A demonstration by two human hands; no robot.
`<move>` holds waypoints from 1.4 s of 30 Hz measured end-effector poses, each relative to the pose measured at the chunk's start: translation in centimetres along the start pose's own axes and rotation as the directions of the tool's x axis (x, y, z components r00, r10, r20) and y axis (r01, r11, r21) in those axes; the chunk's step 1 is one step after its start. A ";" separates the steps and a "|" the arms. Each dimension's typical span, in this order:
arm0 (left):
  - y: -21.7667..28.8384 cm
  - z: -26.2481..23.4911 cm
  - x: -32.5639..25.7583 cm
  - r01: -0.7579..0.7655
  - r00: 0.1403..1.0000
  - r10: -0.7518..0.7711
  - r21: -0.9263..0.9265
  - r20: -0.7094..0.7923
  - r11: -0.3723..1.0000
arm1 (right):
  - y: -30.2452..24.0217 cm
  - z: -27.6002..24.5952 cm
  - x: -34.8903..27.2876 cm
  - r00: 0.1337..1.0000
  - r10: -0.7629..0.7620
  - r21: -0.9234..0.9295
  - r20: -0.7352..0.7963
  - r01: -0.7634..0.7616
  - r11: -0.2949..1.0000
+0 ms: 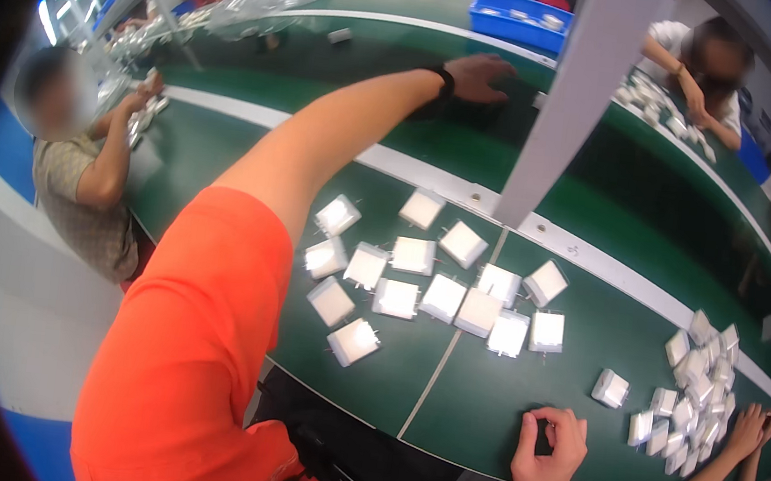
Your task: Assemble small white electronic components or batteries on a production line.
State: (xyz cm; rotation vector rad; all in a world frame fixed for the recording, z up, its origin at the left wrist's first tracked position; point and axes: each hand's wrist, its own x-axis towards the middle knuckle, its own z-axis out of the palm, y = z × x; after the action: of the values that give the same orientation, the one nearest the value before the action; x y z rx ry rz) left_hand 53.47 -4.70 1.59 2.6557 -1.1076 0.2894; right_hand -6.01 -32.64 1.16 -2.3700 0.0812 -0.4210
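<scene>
My left arm, in an orange sleeve, stretches over the dark green conveyor belt (457,140). At its end my left hand (480,77) is open, palm down, its fingers stretched out and holding nothing. A small white piece (539,99) lies on the belt just right of the fingertips, beside the post. Near the table's front edge rests my right hand (552,463), its fingers curled loosely toward the thumb with nothing visible in them. Between my arms, several square white blocks (443,298) with thin prongs lie scattered on the green tabletop (369,394). A single white block (610,388) lies just beyond my right hand.
A grey post (574,101) rises from the white rail (448,183) ahead. At right, a pile of white blocks (693,395) lies near another person's hands (751,431). A blue bin (521,20) stands across the belt. Co-workers sit left and far right.
</scene>
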 end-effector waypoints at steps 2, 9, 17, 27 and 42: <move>-3.4 -2.3 -3.5 0.145 0.989 -0.145 0.060 0.004 0.988 | 0.1 0.0 0.0 1.000 0.012 -0.011 0.003 -0.012 1.000; -19.2 -9.1 -17.0 0.580 0.814 -0.567 0.220 -0.125 0.785 | -0.5 0.0 0.7 0.998 0.039 -0.033 -0.054 -0.041 0.999; -27.8 -6.7 -16.6 0.637 0.761 -0.635 -0.034 -0.130 0.770 | -1.7 0.4 1.6 0.996 -0.010 -0.092 -0.085 0.003 0.996; -20.5 -14.3 -19.2 0.267 0.922 -0.387 -0.730 0.005 0.629 | -2.6 0.4 1.6 0.995 0.037 -0.139 -0.098 -0.050 0.989; -10.1 -27.1 -24.7 0.557 0.787 -0.380 -0.824 0.487 0.098 | 0.6 0.8 -0.3 0.995 -0.031 -0.066 -0.098 0.024 0.998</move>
State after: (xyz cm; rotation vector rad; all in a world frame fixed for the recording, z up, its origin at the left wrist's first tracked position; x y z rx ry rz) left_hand 41.27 26.88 18.97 1.6608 -0.1342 -0.5936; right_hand -6.06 -32.50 0.17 -2.4156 0.1096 -0.5574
